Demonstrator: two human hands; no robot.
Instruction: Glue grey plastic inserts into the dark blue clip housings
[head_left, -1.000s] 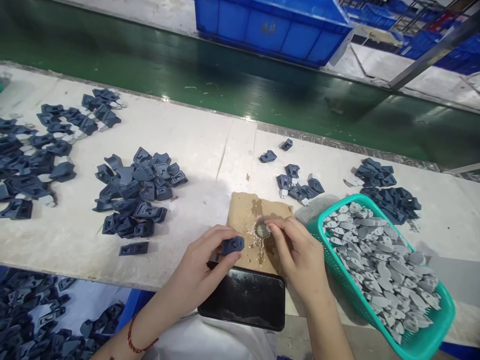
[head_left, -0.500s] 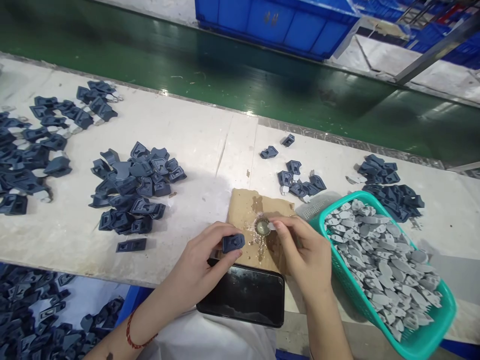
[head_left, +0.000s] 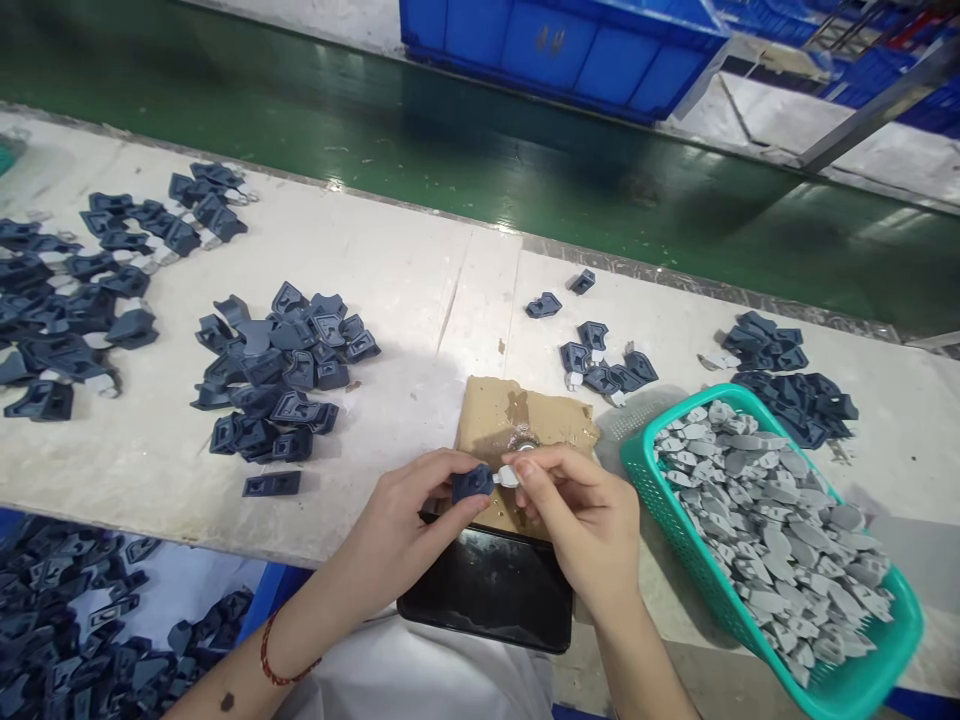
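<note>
Between thumb and fingers, my left hand [head_left: 420, 515] grips a dark blue plastic part [head_left: 472, 484]. My right hand [head_left: 581, 510] pinches a small light grey plastic piece [head_left: 507, 477], its narrow end at the right side of the blue part. Whether the narrow end has entered the blue part I cannot tell. Beneath both hands lies a piece of brown cardboard [head_left: 487, 410] with wet stains. A small round cap of liquid [head_left: 525, 443] on it is partly hidden by my right hand. A black smartphone [head_left: 487, 590] lies in front of me, under my wrists.
A green basket [head_left: 637, 455] full of grey pieces stands at the right. Piles of dark blue parts [head_left: 281, 350] lie left, with smaller groups [head_left: 607, 370] beyond the cardboard. A blue-part bin [head_left: 259, 600] sits lower left. A green belt [head_left: 420, 140] runs behind the table.
My right hand has moved left and toward me from the cap of liquid, bringing the grey piece to the blue part. My left hand still holds the blue part in nearly the same place.
</note>
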